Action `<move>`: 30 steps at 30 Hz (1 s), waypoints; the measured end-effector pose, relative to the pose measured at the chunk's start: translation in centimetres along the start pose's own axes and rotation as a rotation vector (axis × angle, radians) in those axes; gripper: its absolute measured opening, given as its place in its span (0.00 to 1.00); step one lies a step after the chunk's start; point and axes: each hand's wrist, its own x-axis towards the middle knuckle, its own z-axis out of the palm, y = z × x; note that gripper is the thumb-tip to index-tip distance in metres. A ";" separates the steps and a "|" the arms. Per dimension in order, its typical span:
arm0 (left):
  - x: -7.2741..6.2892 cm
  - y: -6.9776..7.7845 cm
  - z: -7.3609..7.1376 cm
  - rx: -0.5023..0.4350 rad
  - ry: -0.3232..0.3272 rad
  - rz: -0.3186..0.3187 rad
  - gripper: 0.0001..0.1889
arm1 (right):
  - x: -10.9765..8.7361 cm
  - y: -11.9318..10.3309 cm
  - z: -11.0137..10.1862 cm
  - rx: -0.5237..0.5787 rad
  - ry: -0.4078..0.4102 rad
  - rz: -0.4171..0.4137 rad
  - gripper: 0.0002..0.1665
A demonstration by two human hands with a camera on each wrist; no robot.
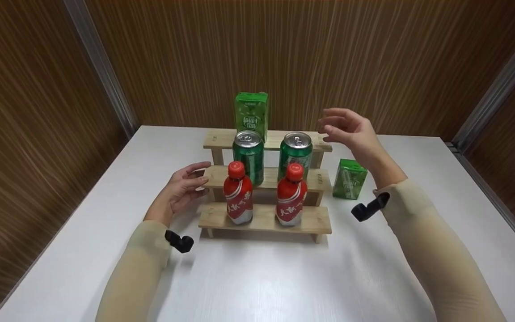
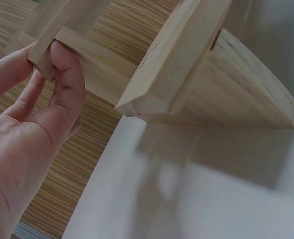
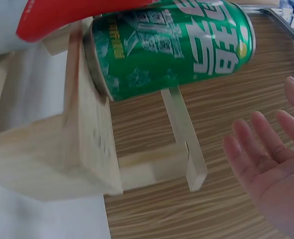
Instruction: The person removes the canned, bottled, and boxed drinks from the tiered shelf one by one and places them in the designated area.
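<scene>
Wooden rack [image 1: 264, 218] on the white table [image 1: 262, 286], and the left hand [image 1: 183, 185] pinches the end of its middle step! Right hand [image 1: 351, 129], loosely curved and holding nothing, hovers near the top step. Red bottles [image 1: 291, 201] low, green cans [image 1: 296, 154] mid-rack, one carton [image 1: 251, 114] up top, a second carton [image 1: 350, 180] right of the rack.

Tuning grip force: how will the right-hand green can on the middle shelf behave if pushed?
The green can should feel fairly stiff, given its metal-looking body. Its smooth, curved side may slip, and would probably roll if knocked over. Standing upright on the narrow middle shelf, it could tip off with a hard push.
</scene>
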 end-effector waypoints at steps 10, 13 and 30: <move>0.0 0.2 0.0 -0.023 0.007 0.000 0.29 | 2.2 -0.7 2.4 -0.044 -0.008 0.011 0.28; -0.1 0.1 0.0 -0.032 -0.001 -0.006 0.30 | 2.6 -0.7 2.8 -0.070 -0.011 0.023 0.29; -0.2 -0.2 0.2 -0.028 -0.006 0.023 0.29 | 5.7 -1.0 5.8 -0.134 -0.079 0.064 0.35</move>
